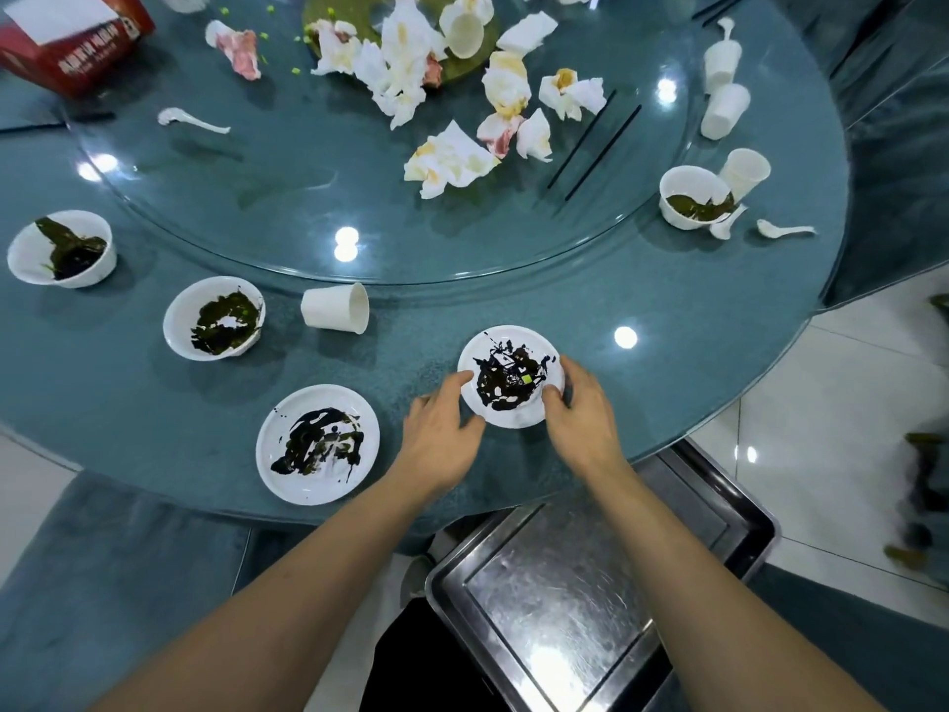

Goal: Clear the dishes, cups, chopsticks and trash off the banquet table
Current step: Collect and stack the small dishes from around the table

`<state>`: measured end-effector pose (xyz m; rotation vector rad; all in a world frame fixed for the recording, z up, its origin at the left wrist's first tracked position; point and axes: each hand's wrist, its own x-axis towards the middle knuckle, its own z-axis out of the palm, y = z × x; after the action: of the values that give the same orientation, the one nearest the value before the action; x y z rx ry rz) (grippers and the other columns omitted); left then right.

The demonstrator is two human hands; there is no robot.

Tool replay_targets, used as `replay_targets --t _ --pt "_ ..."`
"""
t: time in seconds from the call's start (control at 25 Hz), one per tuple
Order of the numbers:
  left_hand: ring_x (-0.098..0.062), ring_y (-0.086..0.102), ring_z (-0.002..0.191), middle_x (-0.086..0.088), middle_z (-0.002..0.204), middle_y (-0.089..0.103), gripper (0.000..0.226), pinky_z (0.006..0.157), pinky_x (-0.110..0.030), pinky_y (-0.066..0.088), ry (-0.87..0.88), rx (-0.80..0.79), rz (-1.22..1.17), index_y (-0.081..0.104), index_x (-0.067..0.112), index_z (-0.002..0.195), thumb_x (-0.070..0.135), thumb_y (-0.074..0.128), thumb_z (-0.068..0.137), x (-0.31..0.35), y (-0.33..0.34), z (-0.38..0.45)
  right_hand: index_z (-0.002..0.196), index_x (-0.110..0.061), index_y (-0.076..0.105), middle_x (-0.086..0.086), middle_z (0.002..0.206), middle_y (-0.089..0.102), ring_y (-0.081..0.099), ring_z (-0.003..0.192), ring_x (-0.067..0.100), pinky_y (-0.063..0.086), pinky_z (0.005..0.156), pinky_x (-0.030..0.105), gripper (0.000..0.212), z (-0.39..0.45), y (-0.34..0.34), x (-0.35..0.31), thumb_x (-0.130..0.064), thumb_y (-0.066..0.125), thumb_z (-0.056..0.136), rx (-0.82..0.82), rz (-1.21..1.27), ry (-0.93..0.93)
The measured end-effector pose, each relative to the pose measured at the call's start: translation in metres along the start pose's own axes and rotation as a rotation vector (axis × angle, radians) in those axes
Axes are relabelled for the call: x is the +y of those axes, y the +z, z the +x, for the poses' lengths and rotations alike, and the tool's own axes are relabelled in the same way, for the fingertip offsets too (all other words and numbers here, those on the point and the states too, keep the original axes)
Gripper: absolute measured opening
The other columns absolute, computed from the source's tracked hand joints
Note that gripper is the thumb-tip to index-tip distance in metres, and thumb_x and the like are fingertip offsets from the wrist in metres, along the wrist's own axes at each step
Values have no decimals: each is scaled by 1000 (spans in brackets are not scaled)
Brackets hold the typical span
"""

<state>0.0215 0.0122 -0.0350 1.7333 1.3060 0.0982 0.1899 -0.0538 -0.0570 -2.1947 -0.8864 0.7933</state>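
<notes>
A small white plate [500, 346] smeared with dark sauce sits near the table's front edge. My left hand [441, 429] grips its left rim, thumb on top. My right hand [580, 408] grips its right rim. A second sauce-smeared plate [317, 444] lies to the left. Two white bowls with dark leftovers, one [213, 317] and another [60, 247], stand farther left. A paper cup [336, 307] lies on its side behind the plates. Crumpled stained napkins [452, 161] and black chopsticks [590, 146] lie on the glass turntable [287, 197].
A steel tray [565, 583] sits below the table edge in front of me. At the right are a bowl [693, 195], several cups [726, 113] and spoons [783, 229]. A red box [72, 38] stands at the far left, with a white spoon [192, 120] near it.
</notes>
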Motion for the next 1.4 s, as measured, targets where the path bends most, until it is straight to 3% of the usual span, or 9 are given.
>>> replay_targets --t 0.24,0.36,0.52,0.76,0.92,1.04,1.28,1.4 --pt "-28 36 132 -6 141 50 55 113 -47 32 -45 -7 -98 36 33 150 22 51 99 1 2 0 121 -15 64 3 114 66 62 109 21 50 99 37 30 2 -3 -2 -8 51 95 32 47 18" --pt "-25 39 129 0 125 53 55 110 -44 35 -72 -46 -172 37 36 148 21 52 97 0 2 7 111 -15 67 0 101 71 66 97 20 53 90 34 27 7 -3 -2 -4 50 94 45 59 30" --pt "-25 46 127 2 117 58 56 109 -45 38 -82 -53 -212 40 34 147 20 54 94 0 5 10 115 -16 68 2 102 73 68 97 19 55 92 36 30 8 1 0 -4 49 95 48 95 39" --pt "-20 46 128 0 143 50 56 114 -41 34 -39 -16 -253 40 30 148 21 55 95 3 5 5 123 -15 67 4 112 71 67 105 18 53 101 38 32 3 1 2 -4 52 96 63 125 -3" --pt "-13 35 120 9 121 51 57 102 -32 28 -33 30 -229 37 34 149 21 53 95 -2 -5 -10 123 -15 67 2 114 71 67 107 16 53 101 37 32 -7 9 -5 -5 54 97 46 149 -25" --pt "-22 41 121 13 100 45 58 108 -40 33 -63 75 -214 38 34 149 20 53 95 -9 -17 -25 125 -16 67 1 114 72 67 107 15 53 101 37 33 -16 22 -15 -6 54 96 17 166 -39" --pt "-20 36 129 18 96 43 57 109 -37 29 -107 180 -243 38 35 149 19 54 96 -35 -44 -49 123 -18 67 3 117 71 66 108 17 53 101 40 31 -30 52 -40 -7 54 97 -57 170 -107" --pt "-26 36 133 9 107 48 58 116 -46 29 -154 230 -259 38 30 150 16 54 96 -52 -57 -62 118 -23 68 2 114 71 67 105 15 54 99 38 29 -39 69 -55 -7 55 97 -106 178 -145"
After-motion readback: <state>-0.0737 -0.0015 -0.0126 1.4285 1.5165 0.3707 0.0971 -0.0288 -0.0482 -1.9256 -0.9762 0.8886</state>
